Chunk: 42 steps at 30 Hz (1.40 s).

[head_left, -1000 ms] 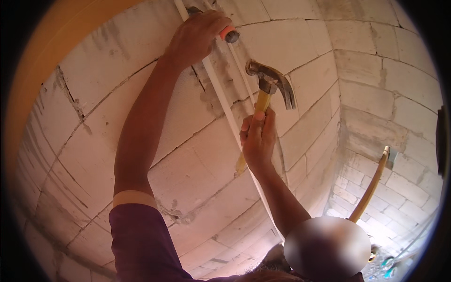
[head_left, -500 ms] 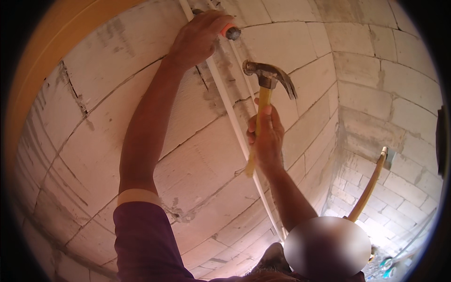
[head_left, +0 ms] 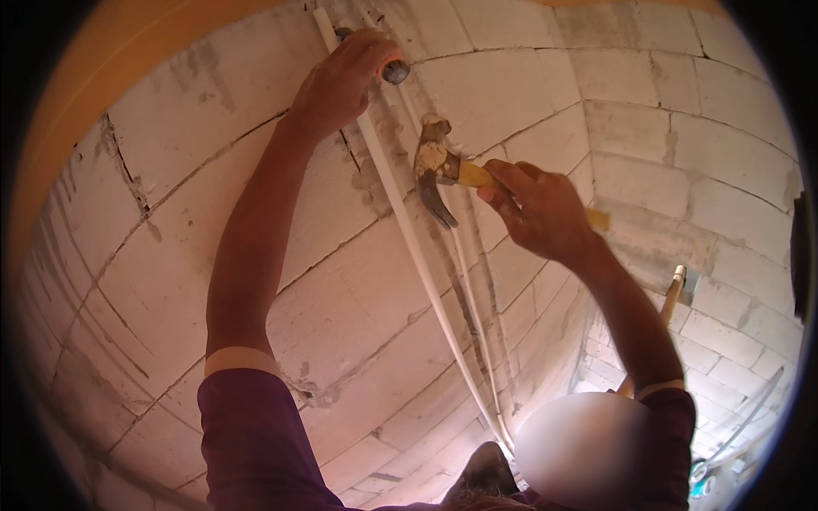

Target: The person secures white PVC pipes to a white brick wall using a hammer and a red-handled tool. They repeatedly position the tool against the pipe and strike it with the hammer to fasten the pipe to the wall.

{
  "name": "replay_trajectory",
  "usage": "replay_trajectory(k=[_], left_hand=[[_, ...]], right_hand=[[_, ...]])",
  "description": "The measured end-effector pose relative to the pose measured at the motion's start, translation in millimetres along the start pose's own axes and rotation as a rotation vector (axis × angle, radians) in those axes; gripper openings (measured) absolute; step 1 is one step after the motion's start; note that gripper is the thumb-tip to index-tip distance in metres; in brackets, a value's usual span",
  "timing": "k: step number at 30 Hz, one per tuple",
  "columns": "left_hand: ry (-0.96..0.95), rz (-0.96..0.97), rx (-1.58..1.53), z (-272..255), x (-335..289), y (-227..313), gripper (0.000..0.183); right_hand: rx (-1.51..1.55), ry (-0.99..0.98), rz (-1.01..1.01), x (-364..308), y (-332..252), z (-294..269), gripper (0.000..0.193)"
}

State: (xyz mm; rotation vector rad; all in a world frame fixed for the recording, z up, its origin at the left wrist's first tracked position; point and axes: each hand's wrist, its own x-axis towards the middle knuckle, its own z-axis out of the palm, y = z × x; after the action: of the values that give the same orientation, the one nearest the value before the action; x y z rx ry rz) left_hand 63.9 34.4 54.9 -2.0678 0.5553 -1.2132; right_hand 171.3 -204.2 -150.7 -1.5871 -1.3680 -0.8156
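Observation:
High on the block wall (head_left: pixel 213 196), my left hand (head_left: pixel 334 89) is closed round an orange-handled chisel (head_left: pixel 394 71). The chisel's round metal striking end faces out past my fingers; its tip is mostly hidden behind the hand. Below and to the right, my right hand (head_left: pixel 545 213) grips the yellow handle of a claw hammer (head_left: pixel 436 162). The hammer's head is apart from the chisel, with its claw curving downward. A white pipe (head_left: pixel 400 213) passes by my left wrist and runs down along the wall.
A thinner white pipe (head_left: pixel 470 294) lies in a groove to the right of the first one. An orange-brown surface (head_left: pixel 111 77) borders the upper left. On the right, a tan pole (head_left: pixel 673 294) with a pale tip stands before another block wall (head_left: pixel 716 170).
My right hand has moved right and turned the hammer from upright to nearly level, its head now lower. My left hand keeps its grip on the chisel; the whole view has shifted slightly.

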Motion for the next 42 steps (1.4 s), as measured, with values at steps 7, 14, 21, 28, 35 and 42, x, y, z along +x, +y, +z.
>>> replay_trajectory(k=[7, 14, 21, 28, 35, 42], left_hand=[[0.014, -0.012, 0.008, 10.4, 7.3, 7.9, 0.061], [0.055, 0.073, 0.048, 3.3, -0.4, 0.0, 0.065], [0.108, 0.029, 0.046, 6.5, 8.1, 3.4, 0.065], [0.071, 0.064, 0.103, 8.1, 7.4, 4.1, 0.058], [0.070, 0.046, 0.083, 7.8, 4.2, 1.0, 0.064], [0.018, 0.033, 0.067, 4.5, 7.3, 2.4, 0.065]], right_hand=[[-0.018, 0.371, -0.088, -6.7, 25.2, 3.1, 0.028], [0.249, 0.576, -0.157, 2.6, -5.8, 70.2, 0.019], [0.455, 0.493, 0.200, 7.5, -9.2, 92.0, 0.034], [0.901, 0.704, 0.421, 14.7, -68.2, 120.0, 0.043], [1.229, 0.829, 0.391, 29.5, -96.5, 137.5, 0.030], [1.106, 0.710, 0.586, 78.1, -93.3, 121.8, 0.045]])
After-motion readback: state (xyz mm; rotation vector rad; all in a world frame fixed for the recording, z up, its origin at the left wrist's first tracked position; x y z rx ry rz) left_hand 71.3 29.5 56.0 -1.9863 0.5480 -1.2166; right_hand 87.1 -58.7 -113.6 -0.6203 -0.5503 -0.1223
